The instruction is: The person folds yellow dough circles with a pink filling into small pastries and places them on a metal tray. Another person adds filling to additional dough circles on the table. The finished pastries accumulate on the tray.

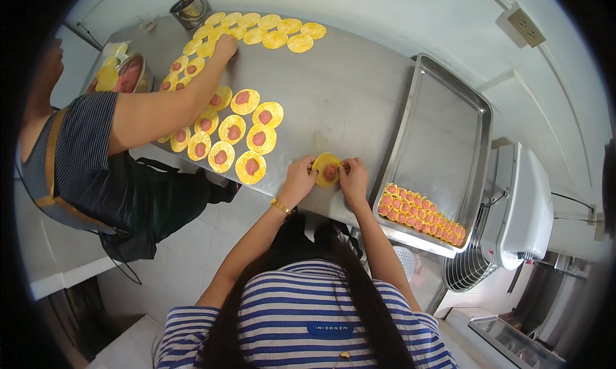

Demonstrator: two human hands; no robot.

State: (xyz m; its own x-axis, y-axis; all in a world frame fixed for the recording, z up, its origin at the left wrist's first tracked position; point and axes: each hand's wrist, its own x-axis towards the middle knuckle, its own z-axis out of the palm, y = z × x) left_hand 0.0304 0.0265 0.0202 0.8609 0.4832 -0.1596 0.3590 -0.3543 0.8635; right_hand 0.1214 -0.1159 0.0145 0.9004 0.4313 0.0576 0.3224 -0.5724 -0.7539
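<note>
A round yellow dumpling wrapper (325, 160) with a ball of pink filling on it lies at the table's near edge, between my two hands. My left hand (301, 178) pinches its left rim, fingers closed. Its right rim is gripped in the closed fingers of my right hand (353, 177). To the left, several flat wrappers (250, 167) carry pink filling. A steel tray (420, 87) on my right holds rows of finished open-topped dumplings (420, 213) in its near end.
At the far left a co-worker's hand (226, 46) reaches over bare yellow wrappers (275, 39). A bowl of pink filling (130, 74) and a metal pot (190, 13) stand beyond that person. A white machine (523, 205) with a wire guard adjoins the tray.
</note>
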